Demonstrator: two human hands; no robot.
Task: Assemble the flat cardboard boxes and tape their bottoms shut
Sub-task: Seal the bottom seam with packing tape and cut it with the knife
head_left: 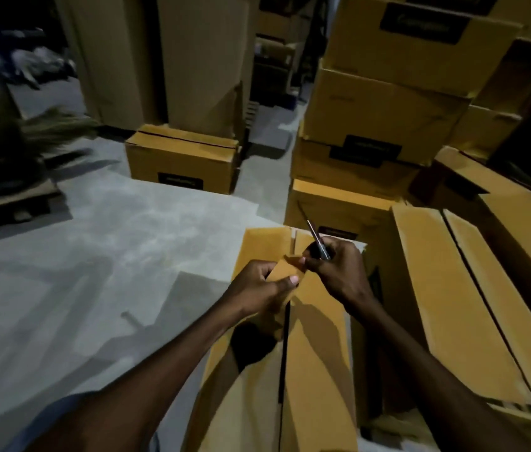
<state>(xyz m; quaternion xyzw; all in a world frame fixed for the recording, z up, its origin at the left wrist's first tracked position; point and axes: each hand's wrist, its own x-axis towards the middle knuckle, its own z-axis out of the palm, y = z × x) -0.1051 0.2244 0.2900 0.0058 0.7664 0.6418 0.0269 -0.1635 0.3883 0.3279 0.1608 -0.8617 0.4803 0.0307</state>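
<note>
Box [316, 337] standing just in front, bottom flaps folded shut and facing up, dark centre seam running lengthwise and not yet taped along the visible stretch. Left hand [257, 288] over the seam, fingers [291, 282] curled and pinching a tan strip of tape [285, 270] between thumb and forefinger; roll itself hidden, possibly under the palm. Right hand [335, 269] close beside it, fingers wrapped round a slim metal blade [316, 238], probably scissors or a cutter, tip pointing up and away, with thumb and forefinger also meeting the strip's far end. Judging from this: cutting or freeing a length of tape for the seam. To do it well: keep the strip taut between both hands, blade angled away from the left thumb, cut clean and square; then centre the strip over the seam, start it past the far edge so it wraps onto the side wall, press down from the middle outward to avoid wrinkles and lifted flaps. Risk of tape folding onto itself if slack. More boxes nearby: stacked ones [384, 109] ahead right, a closed one [182, 161] on the grey floor [110, 239].
</note>
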